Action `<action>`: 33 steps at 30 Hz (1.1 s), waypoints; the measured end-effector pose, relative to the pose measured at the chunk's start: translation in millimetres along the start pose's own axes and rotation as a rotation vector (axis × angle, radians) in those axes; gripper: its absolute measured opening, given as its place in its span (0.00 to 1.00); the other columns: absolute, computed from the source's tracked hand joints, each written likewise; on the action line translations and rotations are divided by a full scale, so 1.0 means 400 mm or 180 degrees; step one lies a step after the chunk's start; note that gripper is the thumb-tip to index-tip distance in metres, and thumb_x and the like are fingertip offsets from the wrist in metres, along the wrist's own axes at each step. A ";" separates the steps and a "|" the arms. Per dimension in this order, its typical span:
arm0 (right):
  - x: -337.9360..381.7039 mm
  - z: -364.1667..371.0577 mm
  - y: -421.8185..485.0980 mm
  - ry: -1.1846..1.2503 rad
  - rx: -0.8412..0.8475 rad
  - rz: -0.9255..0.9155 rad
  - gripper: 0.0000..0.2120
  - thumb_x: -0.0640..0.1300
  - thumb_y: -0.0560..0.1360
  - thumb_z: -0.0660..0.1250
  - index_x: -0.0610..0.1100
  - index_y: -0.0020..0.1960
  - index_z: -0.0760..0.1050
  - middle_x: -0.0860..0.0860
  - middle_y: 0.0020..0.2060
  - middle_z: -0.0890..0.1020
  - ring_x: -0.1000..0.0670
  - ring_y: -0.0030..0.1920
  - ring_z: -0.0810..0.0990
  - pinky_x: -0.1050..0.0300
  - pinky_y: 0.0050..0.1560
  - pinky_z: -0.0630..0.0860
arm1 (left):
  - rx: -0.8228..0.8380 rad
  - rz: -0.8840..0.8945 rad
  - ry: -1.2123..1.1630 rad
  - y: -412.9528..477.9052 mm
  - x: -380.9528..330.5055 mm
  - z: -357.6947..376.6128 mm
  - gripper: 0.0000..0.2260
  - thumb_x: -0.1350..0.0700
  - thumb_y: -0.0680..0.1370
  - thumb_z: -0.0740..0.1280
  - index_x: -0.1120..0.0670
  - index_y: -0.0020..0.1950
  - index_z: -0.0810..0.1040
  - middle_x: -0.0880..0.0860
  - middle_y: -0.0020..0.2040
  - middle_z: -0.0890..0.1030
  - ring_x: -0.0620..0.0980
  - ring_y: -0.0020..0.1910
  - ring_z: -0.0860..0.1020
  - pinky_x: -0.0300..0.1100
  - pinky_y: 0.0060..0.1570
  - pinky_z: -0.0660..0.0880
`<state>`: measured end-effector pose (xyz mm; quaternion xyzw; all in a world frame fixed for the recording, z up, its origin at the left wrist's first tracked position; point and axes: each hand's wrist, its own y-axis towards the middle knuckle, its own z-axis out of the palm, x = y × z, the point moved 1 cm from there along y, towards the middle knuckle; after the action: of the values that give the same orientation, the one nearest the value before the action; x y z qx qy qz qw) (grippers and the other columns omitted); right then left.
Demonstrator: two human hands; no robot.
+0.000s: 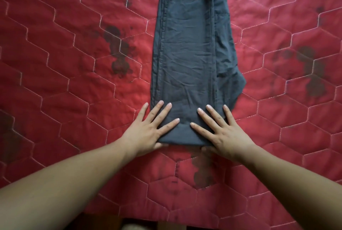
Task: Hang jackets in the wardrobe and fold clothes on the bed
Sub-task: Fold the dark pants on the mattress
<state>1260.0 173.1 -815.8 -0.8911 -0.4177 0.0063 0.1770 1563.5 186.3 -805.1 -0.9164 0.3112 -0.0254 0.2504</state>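
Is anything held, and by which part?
Nothing is held: left hand and right hand press flat on the near end of the folded dark grey trousers.

You are at a bed in a home bedroom; a red quilted bedspread (77,74), stitched in pale hexagons, fills your view from 9 o'clock round to 3 o'clock; dark blotches (118,53) mark its fabric toward 10, 2 and 6 o'clock, print or stain you cannot tell; dark grey trousers (188,44), folded lengthwise, lie flat on it toward 12 o'clock; at 6 o'clock the cover ends at an edge, and a wood-coloured strip (203,227) shows just below it.
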 end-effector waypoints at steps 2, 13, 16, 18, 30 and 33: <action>-0.007 -0.019 -0.007 0.0002 -0.0324 -0.0168 0.26 0.54 0.78 0.59 0.47 0.74 0.72 0.39 0.77 0.68 0.35 0.76 0.66 0.26 0.70 0.64 | -0.0098 0.0030 -0.0125 -0.019 0.004 -0.013 0.35 0.44 0.73 0.65 0.48 0.80 0.60 0.61 0.82 0.51 0.63 0.81 0.51 0.65 0.72 0.60; -0.045 -0.194 0.043 0.2582 -0.0951 0.2338 0.08 0.45 0.74 0.72 0.47 0.50 0.76 0.50 0.40 0.82 0.46 0.42 0.81 0.50 0.43 0.75 | -0.0970 -0.1447 -0.3241 -0.009 0.102 -0.162 0.02 0.56 0.72 0.66 0.52 0.44 0.75 0.47 0.35 0.76 0.42 0.34 0.72 0.42 0.38 0.70; -0.078 -0.222 0.091 0.4030 -0.0798 0.2731 0.15 0.51 0.70 0.79 0.50 0.50 0.76 0.51 0.43 0.84 0.50 0.46 0.82 0.52 0.48 0.78 | -0.1265 -0.1998 -0.4176 0.059 0.134 -0.213 0.09 0.67 0.76 0.65 0.53 0.43 0.76 0.47 0.35 0.77 0.40 0.35 0.72 0.35 0.38 0.71; -0.094 -0.227 0.107 0.4465 -0.0555 0.2765 0.19 0.44 0.67 0.82 0.49 0.53 0.77 0.49 0.47 0.85 0.51 0.48 0.83 0.52 0.51 0.80 | -0.1480 -0.2186 -0.4532 0.103 0.151 -0.241 0.10 0.68 0.78 0.64 0.53 0.46 0.77 0.47 0.36 0.79 0.37 0.34 0.75 0.30 0.38 0.72; -0.276 -0.341 0.318 0.5109 -0.1789 0.2591 0.10 0.32 0.78 0.67 0.46 0.49 0.82 0.56 0.40 0.86 0.57 0.42 0.82 0.62 0.48 0.77 | -0.2001 -0.1937 -0.5040 0.289 0.350 -0.363 0.05 0.60 0.83 0.64 0.49 0.51 0.74 0.52 0.44 0.81 0.42 0.39 0.81 0.41 0.45 0.79; -0.371 -0.351 0.402 0.4778 -0.2056 0.2875 0.05 0.43 0.78 0.68 0.47 0.50 0.83 0.55 0.45 0.87 0.54 0.48 0.83 0.51 0.58 0.79 | -0.2042 -0.2046 -0.5680 0.361 0.399 -0.423 0.09 0.59 0.79 0.71 0.50 0.56 0.75 0.55 0.49 0.84 0.49 0.44 0.84 0.45 0.46 0.82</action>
<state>1305.3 -75.9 -756.1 -0.7459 0.2107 -0.6194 0.1250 1577.1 -80.1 -743.1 -0.6650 -0.2609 0.6903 0.1144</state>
